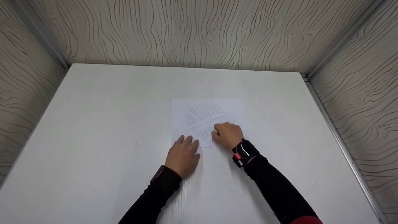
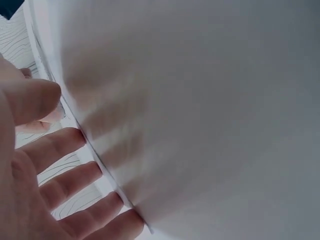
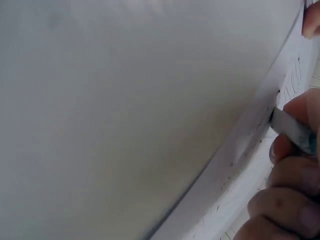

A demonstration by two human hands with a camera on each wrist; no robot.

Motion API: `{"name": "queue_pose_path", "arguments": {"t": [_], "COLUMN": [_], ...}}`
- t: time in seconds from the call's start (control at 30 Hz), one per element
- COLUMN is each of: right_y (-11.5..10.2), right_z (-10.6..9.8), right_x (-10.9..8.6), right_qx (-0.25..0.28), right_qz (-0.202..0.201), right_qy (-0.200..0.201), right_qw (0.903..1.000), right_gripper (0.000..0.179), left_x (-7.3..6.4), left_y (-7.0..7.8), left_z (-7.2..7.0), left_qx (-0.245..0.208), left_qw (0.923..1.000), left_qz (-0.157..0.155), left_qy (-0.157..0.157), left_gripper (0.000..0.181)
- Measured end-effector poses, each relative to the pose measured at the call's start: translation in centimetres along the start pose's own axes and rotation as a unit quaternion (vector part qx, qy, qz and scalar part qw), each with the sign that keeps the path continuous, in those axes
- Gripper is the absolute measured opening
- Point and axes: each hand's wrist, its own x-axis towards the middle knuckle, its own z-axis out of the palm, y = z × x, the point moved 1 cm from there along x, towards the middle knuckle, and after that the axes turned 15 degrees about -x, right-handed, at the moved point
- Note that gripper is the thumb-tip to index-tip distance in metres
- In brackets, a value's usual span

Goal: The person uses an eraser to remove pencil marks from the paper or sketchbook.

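Observation:
A white sheet of paper (image 1: 234,107) lies on the white table, its middle covered with crossing pencil lines (image 1: 201,119). My right hand (image 1: 229,134) is over the lower right of the drawing. Between thumb and fingers it pinches a small whitish eraser (image 3: 291,127) with a darkened tip, which meets the paper in the right wrist view; the head view hides it. Dark crumbs (image 3: 231,164) dot the sheet there. With fingers extended, my left hand (image 1: 183,155) rests at the paper's lower left edge, fingertips on the sheet.
The white tabletop (image 1: 108,124) spreads around the paper on all sides. Behind it stands a wood-grain patterned wall (image 1: 186,34), and similar panels flank both sides. A metal rail (image 1: 348,152) runs along the right edge.

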Motion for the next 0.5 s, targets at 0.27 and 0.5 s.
{"name": "queue_pose_path", "arguments": {"t": [0.27, 0.5], "right_y": [6.1, 7.2], "right_z": [-0.1, 0.0], "right_x": [-1.2, -1.5], "right_qx": [0.006, 0.004], "right_qz": [0.107, 0.113], "right_qy": [-0.006, -0.019], "right_qw": [0.9942, 0.9934], "right_gripper": [0.029, 0.026], "left_x": [0.2, 0.3], "left_y": [1.3, 1.5], "left_z": [0.3, 0.6], "left_qx": [0.014, 0.017], "left_qw": [0.9994, 0.9996], "left_qz": [-0.004, 0.016], "left_qy": [-0.031, -0.013], "left_gripper": [0.04, 0.032]}}
